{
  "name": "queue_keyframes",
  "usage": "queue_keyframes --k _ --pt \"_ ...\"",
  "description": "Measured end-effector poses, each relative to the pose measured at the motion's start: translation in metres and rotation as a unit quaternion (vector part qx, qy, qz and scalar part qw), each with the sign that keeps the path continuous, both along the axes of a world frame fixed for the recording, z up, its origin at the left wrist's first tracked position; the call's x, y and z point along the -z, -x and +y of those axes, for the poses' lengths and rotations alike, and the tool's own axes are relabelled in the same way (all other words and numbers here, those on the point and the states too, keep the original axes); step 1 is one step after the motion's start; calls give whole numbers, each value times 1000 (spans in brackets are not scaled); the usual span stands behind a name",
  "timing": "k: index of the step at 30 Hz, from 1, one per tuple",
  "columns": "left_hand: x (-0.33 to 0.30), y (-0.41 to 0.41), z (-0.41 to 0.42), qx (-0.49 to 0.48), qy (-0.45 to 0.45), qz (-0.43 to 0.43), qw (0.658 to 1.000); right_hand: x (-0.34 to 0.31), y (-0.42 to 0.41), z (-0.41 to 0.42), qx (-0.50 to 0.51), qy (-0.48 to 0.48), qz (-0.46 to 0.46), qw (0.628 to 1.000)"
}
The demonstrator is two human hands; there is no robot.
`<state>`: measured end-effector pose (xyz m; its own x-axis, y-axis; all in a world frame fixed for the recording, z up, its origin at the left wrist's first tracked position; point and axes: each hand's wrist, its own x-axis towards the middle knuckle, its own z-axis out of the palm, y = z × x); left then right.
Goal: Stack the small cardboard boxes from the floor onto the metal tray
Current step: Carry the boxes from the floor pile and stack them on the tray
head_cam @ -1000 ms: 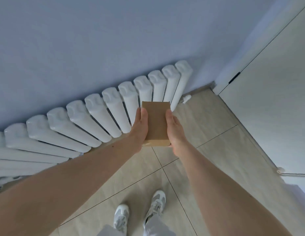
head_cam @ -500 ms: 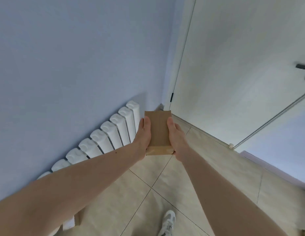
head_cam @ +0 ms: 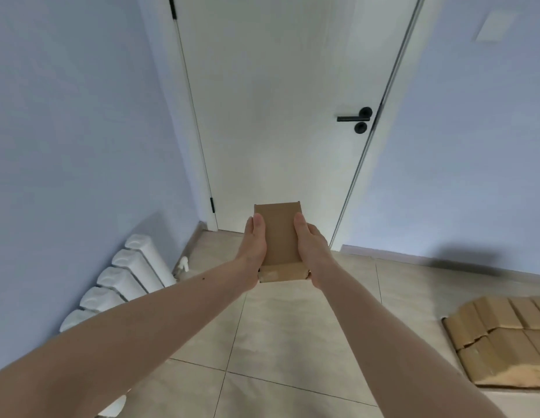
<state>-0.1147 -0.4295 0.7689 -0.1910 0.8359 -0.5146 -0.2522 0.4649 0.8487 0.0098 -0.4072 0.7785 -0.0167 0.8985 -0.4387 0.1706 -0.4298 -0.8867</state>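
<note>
view swung from radiator to door (flattened cardboard now visible)

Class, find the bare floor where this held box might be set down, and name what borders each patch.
Bare tiles run between the radiator and the cardboard pile, up to the door. Crowded: the right edge, under that pile.

Head-worn view, forward and down, toward a closed door
</note>
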Motion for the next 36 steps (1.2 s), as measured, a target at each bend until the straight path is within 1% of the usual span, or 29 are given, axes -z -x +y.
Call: queue_keyframes --k 5,7,11,15,22,29,36 --pt "-7 -98 23 52 -16 -13 998 -5 -100 10 47 3 9 999" --pt "-5 -130 30 62 -14 -26 998 -6 -132 13 55 7 4 998" --pt "-3 -224 51 98 -3 -30 995 -3 -226 26 92 16 6 996" --pt "0 -296 72 123 -4 -35 992 -2 -298 40 118 11 5 993" --pt "7 -412 121 181 13 -5 983 3 -415 73 168 6 10 986" --pt "4 -521 192 250 15 12 968 3 -519 128 235 -9 17 972" --pt "-7 -631 247 336 10 29 941 -3 -624 166 302 -8 14 953"
